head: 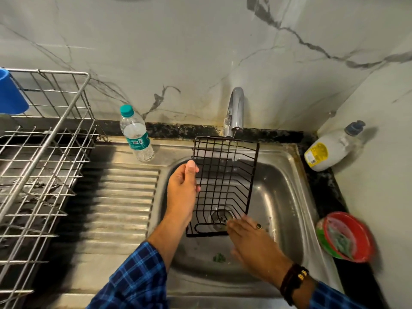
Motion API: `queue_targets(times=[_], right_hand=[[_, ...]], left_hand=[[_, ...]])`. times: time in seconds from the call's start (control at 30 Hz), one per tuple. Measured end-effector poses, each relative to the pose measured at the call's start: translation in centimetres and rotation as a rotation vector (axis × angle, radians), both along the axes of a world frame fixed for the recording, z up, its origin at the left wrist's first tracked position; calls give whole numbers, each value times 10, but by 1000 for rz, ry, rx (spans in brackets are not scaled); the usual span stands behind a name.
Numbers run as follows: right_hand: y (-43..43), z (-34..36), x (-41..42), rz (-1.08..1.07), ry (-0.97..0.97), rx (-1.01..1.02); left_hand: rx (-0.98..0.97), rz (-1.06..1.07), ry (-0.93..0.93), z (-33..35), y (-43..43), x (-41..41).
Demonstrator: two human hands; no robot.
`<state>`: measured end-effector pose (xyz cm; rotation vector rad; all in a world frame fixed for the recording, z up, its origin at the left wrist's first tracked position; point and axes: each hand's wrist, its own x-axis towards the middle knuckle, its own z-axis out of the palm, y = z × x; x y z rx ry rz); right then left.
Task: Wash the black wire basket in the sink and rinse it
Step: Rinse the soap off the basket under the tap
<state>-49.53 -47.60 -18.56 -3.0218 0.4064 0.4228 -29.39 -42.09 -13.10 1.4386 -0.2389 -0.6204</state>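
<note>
The black wire basket point(223, 186) hangs tilted over the steel sink point(287, 197), its far end under the chrome tap point(235, 110). A thin stream of water falls from the tap onto its upper right part. My left hand point(184, 186) grips the basket's left rim, thumb on top. At the basket's near right corner, my right hand point(247, 237) touches the wire with its fingers stretched out flat. The drain point(220, 216) shows through the wires.
A clear water bottle point(136, 134) stands on the ribbed drainboard point(124, 208). A steel dish rack point(42, 157) with a blue cup point(11, 92) fills the left. A white soap bottle point(330, 150) and a red bowl point(345, 237) sit on the right counter. Green scraps point(219, 257) lie in the sink.
</note>
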Motion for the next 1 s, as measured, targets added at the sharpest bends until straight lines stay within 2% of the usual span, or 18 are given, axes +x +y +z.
queue_targets(times=[0.1, 0.17, 0.23, 0.27, 0.37, 0.5, 0.53, 0.6, 0.67, 0.7, 0.77, 0.8, 0.83, 0.9, 1.0], right_hand=[[-11, 6, -8, -191, -171, 284], [-31, 25, 1, -476, -482, 404], [-56, 38, 18, -714, -819, 425], [-69, 42, 30, -810, -885, 508], [-104, 53, 66, -872, -791, 828], [-107, 50, 89, -929, -805, 970], [-101, 45, 85, -936, -809, 976], [-94, 36, 71, -888, -742, 837], [-90, 23, 53, -832, -528, 709], [-87, 17, 46, -856, -420, 789], [-78, 10, 39, -983, -315, 1105], [-75, 9, 38, -1028, -339, 1184], [-76, 10, 39, -1042, -385, 1178], [-77, 13, 40, -1076, -482, 1164], [-77, 17, 33, -1112, -560, 1358]], left_hand=[[-21, 52, 58, -4, 0, 2], [-52, 89, 149, -6, 2, 3], [-90, 91, 217, -7, 4, 4], [-93, 79, 231, -7, 5, 5], [-79, -14, 215, -11, 7, 1], [-80, -44, 248, -10, 6, 1], [-65, -42, 234, -12, 7, 3], [-22, -45, 189, -14, 7, 7], [-22, -39, 195, -15, 6, 7], [-54, -23, 232, -15, 3, 6], [-124, 13, 347, -10, -3, 7], [-141, 17, 392, -8, -7, 9], [-136, 9, 402, -6, -11, 13], [-26, -45, 278, -7, -19, 22], [221, -155, -50, -12, -28, 34]])
